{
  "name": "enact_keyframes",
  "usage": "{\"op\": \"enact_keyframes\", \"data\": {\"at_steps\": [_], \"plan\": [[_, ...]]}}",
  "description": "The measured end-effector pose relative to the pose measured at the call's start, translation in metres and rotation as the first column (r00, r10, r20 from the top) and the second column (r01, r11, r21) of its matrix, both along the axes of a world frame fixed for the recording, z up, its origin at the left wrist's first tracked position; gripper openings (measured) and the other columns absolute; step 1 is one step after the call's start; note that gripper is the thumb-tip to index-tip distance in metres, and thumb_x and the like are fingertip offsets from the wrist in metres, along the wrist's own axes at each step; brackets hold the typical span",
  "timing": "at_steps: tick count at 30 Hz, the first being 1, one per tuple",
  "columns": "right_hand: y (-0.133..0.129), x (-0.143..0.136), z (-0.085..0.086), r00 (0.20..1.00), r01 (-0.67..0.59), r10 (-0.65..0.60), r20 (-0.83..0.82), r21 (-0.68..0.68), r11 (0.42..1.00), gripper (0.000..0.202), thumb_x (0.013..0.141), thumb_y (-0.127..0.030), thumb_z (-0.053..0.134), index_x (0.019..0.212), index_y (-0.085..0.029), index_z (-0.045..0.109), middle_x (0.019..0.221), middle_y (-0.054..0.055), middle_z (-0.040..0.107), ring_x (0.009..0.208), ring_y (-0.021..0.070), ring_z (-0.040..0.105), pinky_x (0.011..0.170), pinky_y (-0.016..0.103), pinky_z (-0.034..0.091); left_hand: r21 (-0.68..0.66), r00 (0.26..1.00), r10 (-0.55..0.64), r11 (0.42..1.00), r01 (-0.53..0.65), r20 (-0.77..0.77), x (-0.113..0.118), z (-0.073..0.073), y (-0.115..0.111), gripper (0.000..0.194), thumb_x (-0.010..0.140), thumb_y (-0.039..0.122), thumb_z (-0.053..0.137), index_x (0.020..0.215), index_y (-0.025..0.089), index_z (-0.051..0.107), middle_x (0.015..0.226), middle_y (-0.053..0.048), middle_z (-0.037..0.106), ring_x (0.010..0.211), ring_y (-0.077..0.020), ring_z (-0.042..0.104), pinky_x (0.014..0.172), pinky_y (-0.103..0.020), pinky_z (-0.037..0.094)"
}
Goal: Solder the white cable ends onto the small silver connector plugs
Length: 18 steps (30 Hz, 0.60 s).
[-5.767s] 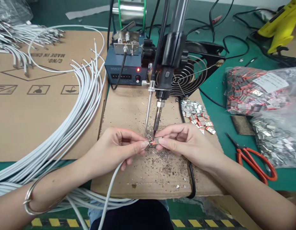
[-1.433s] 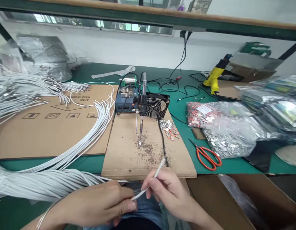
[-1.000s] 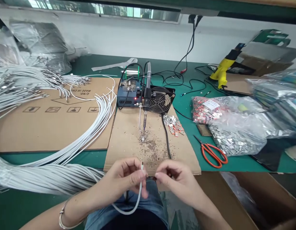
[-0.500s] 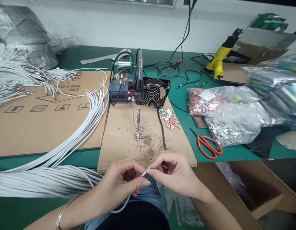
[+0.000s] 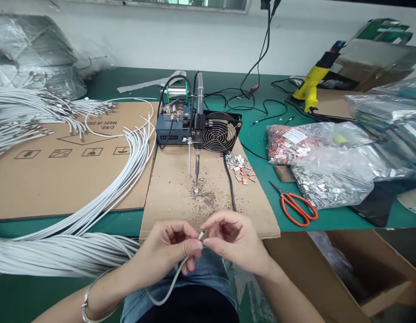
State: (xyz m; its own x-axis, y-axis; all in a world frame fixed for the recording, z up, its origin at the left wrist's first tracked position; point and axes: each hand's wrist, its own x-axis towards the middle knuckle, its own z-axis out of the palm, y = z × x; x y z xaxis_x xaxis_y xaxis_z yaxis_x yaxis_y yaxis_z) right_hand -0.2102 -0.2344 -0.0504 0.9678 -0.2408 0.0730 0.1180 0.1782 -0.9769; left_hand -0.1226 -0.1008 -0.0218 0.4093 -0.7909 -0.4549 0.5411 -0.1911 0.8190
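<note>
Between thumb and fingers, my left hand [image 5: 176, 246] pinches a white cable [image 5: 170, 287] close to its end, where small coloured wires show. My right hand [image 5: 233, 240] is beside that end, thumb and index finger a little apart at the tip; whether they touch the wires is too small to tell. Beyond the hands, a soldering iron [image 5: 198, 130] stands upright in a blue soldering machine [image 5: 172, 130], its tip over bits of solder on a cardboard sheet [image 5: 174, 193]. Small metal and orange connectors [image 5: 241, 169] lie right of it.
Bundles of white cables [image 5: 123, 170] lie at the left. A black fan [image 5: 221, 132] stands behind the iron. To the right are red-handled scissors [image 5: 297, 208], bags of connectors [image 5: 329, 184] and a yellow heat gun [image 5: 310, 87]. An open cardboard box [image 5: 379, 269] is below the table edge.
The right fingers have loosened from the cable end and parted slightly, exposing the coloured wires. The cable end now points more upward. The view has shifted slightly.
</note>
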Motion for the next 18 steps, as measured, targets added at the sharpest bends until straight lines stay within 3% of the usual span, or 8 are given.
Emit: {"op": "enact_keyframes", "data": {"at_steps": [4,9,12,15,18], "plan": [[-0.015,-0.002,0.016,0.992,-0.092,0.066,-0.111,-0.251,0.964,0.009,0.073,-0.02,0.068,0.07,-0.012,0.069,0.048,-0.003,0.046,0.044,0.0067,0.035,0.04,0.019,0.027,0.036,0.987,-0.117,0.993,0.113,0.112,0.002,0.004,0.005,0.019,0.07,0.027,0.067,0.062,0.012,0.06,0.054,0.001,0.06,0.04,-0.0054,0.049,0.037,-0.013,0.038],[-0.016,-0.003,0.023,0.988,-0.12,0.083,-0.127,-0.316,0.941,0.011,0.075,-0.019,0.065,0.075,-0.011,0.073,0.05,-0.001,0.05,0.045,0.0072,0.037,0.042,0.021,0.029,0.051,0.939,-0.115,0.993,0.104,0.324,0.002,-0.001,0.01,0.013,0.075,0.023,0.059,0.067,0.013,0.062,0.053,0.002,0.055,0.044,-0.0076,0.049,0.041,-0.016,0.039],[-0.015,-0.005,0.024,0.991,-0.106,0.07,-0.117,-0.34,0.935,0.012,0.076,-0.018,0.063,0.076,-0.013,0.074,0.05,-0.001,0.05,0.045,0.0074,0.037,0.042,0.021,0.029,0.012,0.841,-0.089,0.995,0.098,0.534,0.002,-0.003,0.013,0.014,0.079,0.021,0.057,0.072,0.013,0.065,0.054,0.001,0.055,0.046,-0.0085,0.049,0.043,-0.017,0.039],[-0.014,-0.006,0.024,0.995,-0.059,0.02,-0.102,-0.394,0.917,0.012,0.075,-0.016,0.064,0.078,-0.014,0.075,0.052,0.0,0.052,0.046,0.0077,0.039,0.043,0.02,0.03,-0.018,0.673,-0.067,0.993,0.119,0.737,0.003,-0.002,0.013,0.011,0.081,0.018,0.058,0.077,0.015,0.068,0.059,0.001,0.058,0.05,-0.0085,0.051,0.046,-0.017,0.039],[-0.012,-0.006,0.021,0.997,-0.007,-0.02,-0.077,-0.328,0.945,0.012,0.072,-0.013,0.064,0.077,-0.015,0.075,0.051,0.0,0.053,0.046,0.008,0.04,0.042,0.02,0.031,-0.004,0.591,-0.072,0.992,0.128,0.804,0.008,0.002,0.011,0.01,0.081,0.016,0.06,0.077,0.016,0.069,0.061,0.0,0.06,0.056,-0.0097,0.053,0.049,-0.017,0.038]]}}
